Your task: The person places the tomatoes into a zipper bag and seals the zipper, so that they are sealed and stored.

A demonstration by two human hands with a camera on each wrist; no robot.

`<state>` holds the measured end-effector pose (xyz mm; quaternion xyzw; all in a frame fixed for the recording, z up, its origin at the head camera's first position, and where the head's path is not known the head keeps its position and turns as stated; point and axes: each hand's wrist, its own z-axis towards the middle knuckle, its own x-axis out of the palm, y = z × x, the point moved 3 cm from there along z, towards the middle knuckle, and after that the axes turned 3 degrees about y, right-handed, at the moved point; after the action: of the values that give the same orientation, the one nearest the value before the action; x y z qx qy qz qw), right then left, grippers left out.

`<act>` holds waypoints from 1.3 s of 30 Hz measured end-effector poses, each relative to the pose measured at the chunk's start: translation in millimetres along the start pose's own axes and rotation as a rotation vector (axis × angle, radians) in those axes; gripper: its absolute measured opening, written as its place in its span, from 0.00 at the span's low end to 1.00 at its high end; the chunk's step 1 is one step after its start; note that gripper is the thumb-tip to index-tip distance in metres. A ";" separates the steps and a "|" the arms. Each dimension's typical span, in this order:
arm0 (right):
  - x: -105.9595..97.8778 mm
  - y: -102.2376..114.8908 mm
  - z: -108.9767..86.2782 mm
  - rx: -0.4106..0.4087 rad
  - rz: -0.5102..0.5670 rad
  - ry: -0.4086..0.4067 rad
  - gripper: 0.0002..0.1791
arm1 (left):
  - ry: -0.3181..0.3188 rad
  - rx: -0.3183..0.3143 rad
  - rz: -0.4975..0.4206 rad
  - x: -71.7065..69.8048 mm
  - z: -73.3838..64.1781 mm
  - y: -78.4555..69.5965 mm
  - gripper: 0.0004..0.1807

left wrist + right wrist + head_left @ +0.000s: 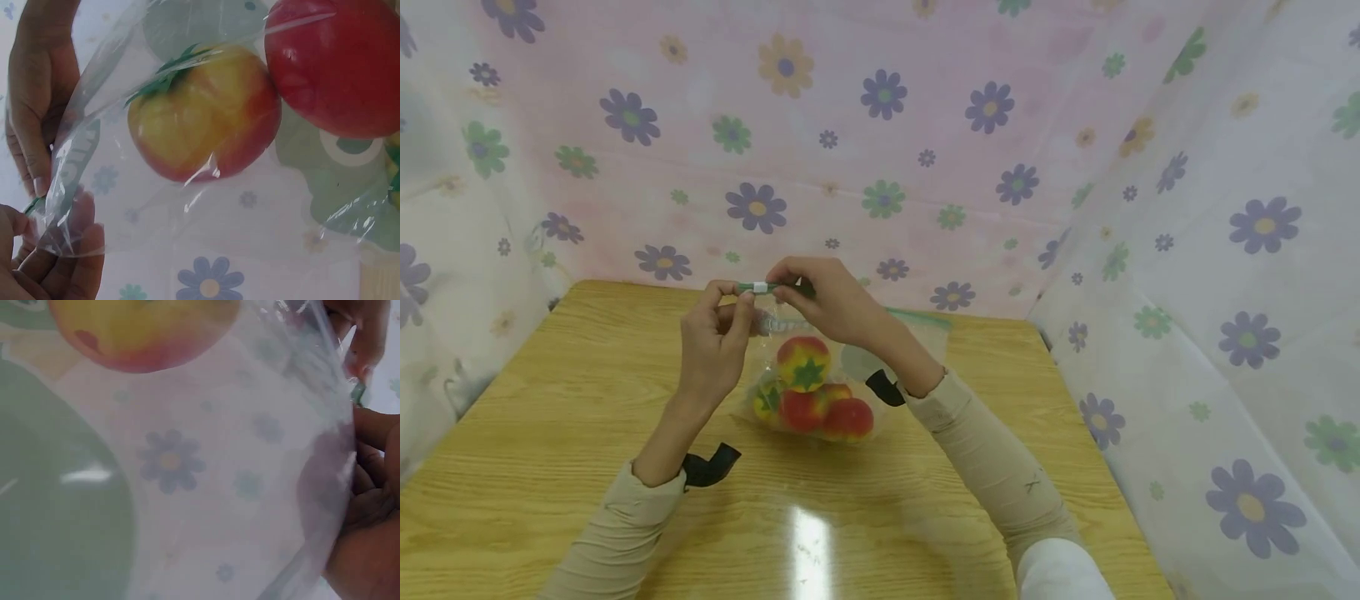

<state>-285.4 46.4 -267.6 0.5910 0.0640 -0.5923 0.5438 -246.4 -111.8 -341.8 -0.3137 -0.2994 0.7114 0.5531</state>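
Note:
A clear zip bag with a green zip strip hangs upright over the table, and a white slider sits on the strip's left part. My left hand pinches the left end of the strip between thumb and forefinger. Just right of the slider, my right hand pinches the strip with its fingertips. Inside the bag lie several red and yellow tomato-like fruits with green leafy tops. One fruit shows large through the film in the left wrist view. Pale green print covers part of the bag.
The bag stands toward the back of a wood-grain table. Flower-printed cloth closes off the back and both sides. A black strap hangs at the left wrist and another black strap at the right.

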 end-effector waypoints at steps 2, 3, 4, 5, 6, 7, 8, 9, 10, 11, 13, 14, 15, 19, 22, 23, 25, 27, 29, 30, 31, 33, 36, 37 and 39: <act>0.0 -3.4 1.7 -0.012 0.024 -0.006 0.07 | 0.007 -0.016 -0.030 -0.5 0.9 0.4 0.11; 0.1 -5.0 2.3 -0.017 0.032 -0.008 0.07 | 0.011 -0.022 -0.043 -0.8 1.4 0.7 0.11; 0.3 -6.4 2.9 -0.022 0.034 -0.008 0.07 | 0.015 -0.029 -0.059 -1.2 1.9 0.8 0.12; 0.4 -7.2 3.4 -0.029 0.034 -0.005 0.07 | 0.018 -0.036 -0.073 -1.6 2.2 1.7 0.12; 0.7 -7.7 4.2 -0.037 0.037 0.000 0.07 | 0.020 -0.042 -0.083 -1.9 2.5 2.2 0.12; 1.0 -8.4 5.2 -0.048 0.039 0.005 0.07 | 0.019 -0.046 -0.090 -2.3 2.8 2.4 0.12; 1.3 -8.5 6.3 -0.063 0.035 0.008 0.08 | 0.018 -0.049 -0.097 -2.6 3.2 2.9 0.12; 1.6 -8.8 7.6 -0.077 0.031 0.010 0.08 | 0.014 -0.053 -0.101 -3.0 3.6 3.0 0.12; 1.8 -8.8 9.0 -0.090 0.027 0.011 0.08 | 0.009 -0.055 -0.106 -3.4 3.9 3.0 0.12; 2.0 -8.7 10.5 -0.103 0.024 0.012 0.08 | 0.002 -0.057 -0.107 -3.7 4.1 3.5 0.12; 1.9 -8.2 13.3 -0.122 0.016 0.009 0.08 | -0.012 -0.055 -0.110 -4.0 4.6 3.0 0.12; 1.9 -7.6 14.4 -0.127 0.013 0.009 0.08 | -0.019 -0.054 -0.113 -4.0 4.7 2.7 0.12; 1.9 -6.6 15.4 -0.128 0.016 0.012 0.08 | -0.025 -0.049 -0.112 -3.7 4.6 2.3 0.12; 2.6 -2.0 18.1 -0.120 0.020 0.037 0.08 | -0.055 -0.027 -0.113 -2.7 3.2 1.7 0.14; 3.6 -0.3 19.1 -0.106 0.023 0.048 0.07 | -0.076 -0.013 -0.115 -1.8 2.2 2.4 0.14; 3.7 0.0 19.2 -0.104 0.025 0.050 0.06 | -0.082 -0.004 -0.115 -1.3 1.9 3.0 0.14; 3.7 0.4 19.3 -0.102 0.027 0.053 0.06 | -0.092 0.019 -0.118 -0.1 1.2 3.6 0.14; 3.2 0.9 19.1 -0.105 0.026 0.058 0.05 | -0.106 0.051 -0.116 1.3 0.3 4.0 0.14; 2.6 1.8 18.7 -0.114 0.024 0.068 0.05 | -0.120 0.084 -0.113 2.3 -0.3 4.3 0.15; 2.4 2.2 18.5 -0.116 0.023 0.072 0.05 | -0.127 0.095 -0.118 2.5 -0.6 4.1 0.14; 2.2 2.5 18.2 -0.118 0.022 0.077 0.05 | -0.132 0.103 -0.125 2.7 -0.7 4.0 0.15; 1.9 2.8 18.0 -0.122 0.018 0.081 0.05 | -0.138 0.112 -0.134 2.7 -0.8 3.8 0.15; 1.2 3.0 17.4 -0.122 0.010 0.083 0.05 | -0.141 0.113 -0.147 2.4 -0.9 3.7 0.15; 1.0 3.0 17.3 -0.121 0.008 0.083 0.05 | -0.140 0.112 -0.147 2.4 -0.9 4.0 0.15; 0.5 2.9 17.0 -0.116 0.003 0.084 0.05 | -0.142 0.109 -0.144 2.2 -1.2 4.7 0.14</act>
<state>-293.8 32.7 -261.4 0.5830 0.1200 -0.5614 0.5749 -248.7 -110.5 -346.4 -0.2098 -0.3205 0.7054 0.5964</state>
